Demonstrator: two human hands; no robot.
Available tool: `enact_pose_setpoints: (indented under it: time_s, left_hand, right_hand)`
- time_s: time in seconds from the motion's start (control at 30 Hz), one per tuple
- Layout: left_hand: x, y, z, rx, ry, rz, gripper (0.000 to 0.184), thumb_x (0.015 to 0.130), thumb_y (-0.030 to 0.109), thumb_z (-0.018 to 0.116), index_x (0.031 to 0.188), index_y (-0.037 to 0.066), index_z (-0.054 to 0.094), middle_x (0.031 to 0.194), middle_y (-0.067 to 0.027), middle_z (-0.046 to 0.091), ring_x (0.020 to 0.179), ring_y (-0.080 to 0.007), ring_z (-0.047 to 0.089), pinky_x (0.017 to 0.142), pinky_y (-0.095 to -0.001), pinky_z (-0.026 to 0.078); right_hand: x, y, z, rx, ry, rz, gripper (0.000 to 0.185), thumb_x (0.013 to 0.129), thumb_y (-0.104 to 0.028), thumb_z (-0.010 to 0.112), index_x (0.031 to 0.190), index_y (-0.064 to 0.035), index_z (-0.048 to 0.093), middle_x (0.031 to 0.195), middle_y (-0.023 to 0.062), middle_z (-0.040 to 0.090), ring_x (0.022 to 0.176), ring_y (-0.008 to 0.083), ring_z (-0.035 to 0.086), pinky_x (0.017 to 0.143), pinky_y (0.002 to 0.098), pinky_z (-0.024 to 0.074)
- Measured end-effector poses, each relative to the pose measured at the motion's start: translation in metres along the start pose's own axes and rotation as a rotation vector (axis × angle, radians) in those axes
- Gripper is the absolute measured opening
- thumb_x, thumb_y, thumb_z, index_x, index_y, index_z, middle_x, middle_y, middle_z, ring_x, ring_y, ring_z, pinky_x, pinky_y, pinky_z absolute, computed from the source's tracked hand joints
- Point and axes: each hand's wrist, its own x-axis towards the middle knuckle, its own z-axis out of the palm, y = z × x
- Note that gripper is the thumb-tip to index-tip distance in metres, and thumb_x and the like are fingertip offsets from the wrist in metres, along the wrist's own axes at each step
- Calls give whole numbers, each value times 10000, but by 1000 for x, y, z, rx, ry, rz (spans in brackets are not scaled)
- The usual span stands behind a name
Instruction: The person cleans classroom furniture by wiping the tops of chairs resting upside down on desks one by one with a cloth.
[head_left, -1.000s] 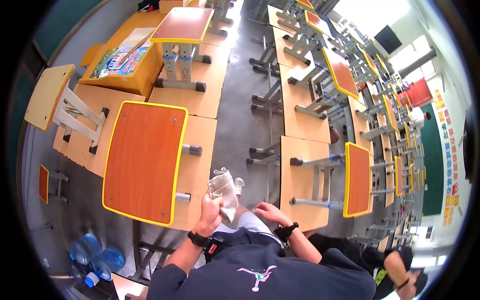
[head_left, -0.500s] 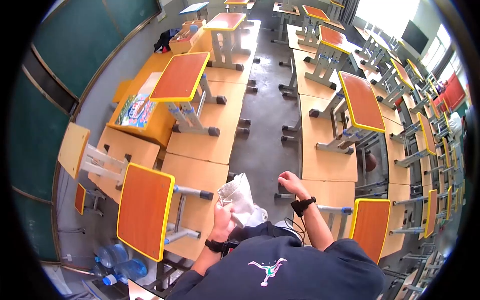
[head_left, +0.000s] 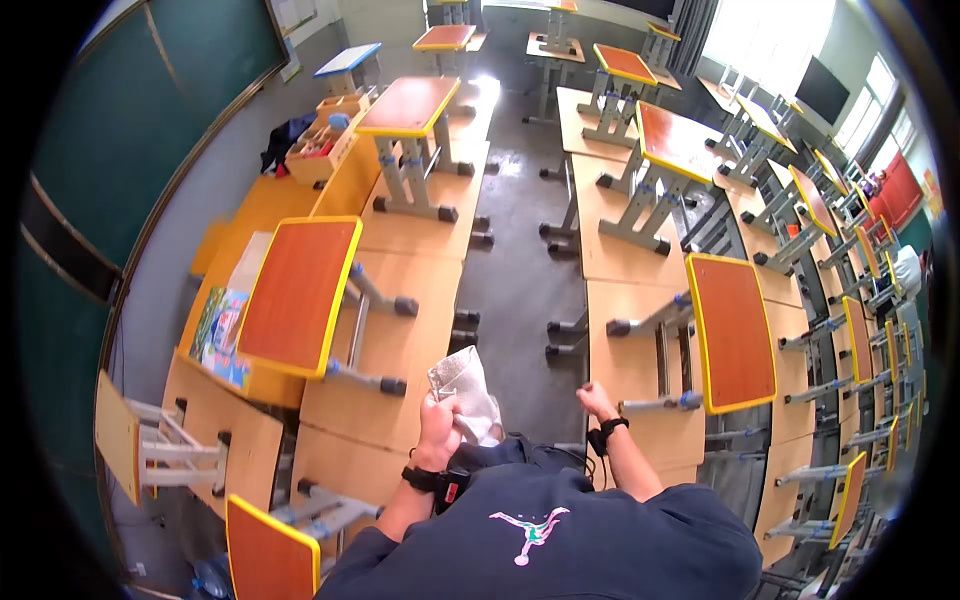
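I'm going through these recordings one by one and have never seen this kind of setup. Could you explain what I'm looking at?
There is no machine here: a person works with bare hands. Every picture comes from one camera worn on the head, looking forward and down, so the wearer's dark shirt fills the bottom. The left hand grips a pale cloth. The right hand is held out, its fingers looking curled; I see nothing in it. On both sides of the aisle are wooden desks, with stools standing on them, their seats reddish with yellow rims. A chalkboard is on the left wall.
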Motion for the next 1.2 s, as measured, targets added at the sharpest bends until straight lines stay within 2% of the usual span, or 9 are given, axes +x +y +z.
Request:
enact_pose_setpoints:
  time_s: [0.1, 0.23, 0.37, 0.47, 0.63, 0.77, 0.9, 0.97, 1.2]
  left_hand:
    - [69, 33, 49, 19, -64, 8, 391, 740, -152, 481, 1070, 12, 611, 930, -29, 629, 810, -153, 618, 755, -300, 534]
    - [170, 61, 96, 104, -171, 17, 412, 748, -148, 507, 1108, 27, 606, 951, -10, 618, 816, -115, 582, 729, -265, 494]
    - [237, 90, 153, 162, -155, 12, 480, 750, -154, 504, 1187, 21, 599, 983, -14, 628, 853, -131, 601, 759, -274, 507]
    - [296, 96, 178, 171, -141, -11, 474, 754, -156, 498, 1184, 17, 599, 982, -19, 628, 854, -133, 603, 753, -289, 515]
    - [395, 101, 223, 245, -127, -17, 499, 772, -163, 470, 1232, -4, 576, 1045, -63, 649, 884, -167, 636, 793, -308, 543]
    - [464, 129, 297, 253, -141, -27, 524, 743, -167, 460, 1230, -13, 576, 1053, -69, 659, 929, -182, 655, 855, -321, 557]
    - [538, 145, 334, 209, -171, 35, 516, 714, -173, 454, 1187, -11, 584, 1037, -64, 662, 921, -177, 656, 842, -306, 560]
    - [560, 154, 372, 169, -110, 48, 487, 716, -174, 451, 1151, -4, 589, 1005, -52, 652, 879, -164, 642, 800, -293, 552]
    - [712, 138, 408, 57, -12, 85, 441, 735, -173, 458, 1118, 3, 587, 952, -36, 641, 825, -157, 634, 764, -296, 553]
  right_hand:
    - [20, -25, -37, -177, -147, 215, 246, 851, -245, 614, 756, -23, 659, 635, 44, 607, 534, 144, 569, 480, 317, 461]
    - [40, 6, -37, -149, -91, 455, 351, 842, -281, 657, 952, 50, 691, 862, 117, 680, 772, 233, 648, 618, 382, 539]
    - [62, -5, -31, -9, -171, 749, 261, 810, -233, 686, 797, 27, 691, 647, 95, 620, 512, 173, 583, 444, 340, 454]
    - [132, -15, -20, -70, -341, 723, 335, 823, -325, 704, 883, 2, 749, 774, 89, 692, 595, 216, 661, 470, 354, 501]
    - [313, -107, -16, -296, -181, 132, 393, 857, -328, 654, 1003, 22, 756, 883, 176, 755, 846, 271, 724, 782, 384, 562]
    - [442, -253, -52, -171, -208, -28, 395, 889, -323, 644, 1075, 17, 718, 1099, 224, 729, 1072, 345, 698, 935, 411, 542]
    - [530, -367, -79, -221, -256, -155, 408, 933, -319, 626, 1163, 12, 685, 1147, 205, 720, 1092, 332, 689, 938, 406, 538]
    - [567, -406, -87, -199, -320, -231, 359, 959, -289, 638, 1137, 20, 678, 1053, 142, 731, 977, 234, 698, 864, 363, 552]
    - [708, -472, -117, 17, -528, -68, 362, 983, -290, 636, 1222, -19, 628, 1050, 64, 700, 907, 153, 679, 794, 306, 542]
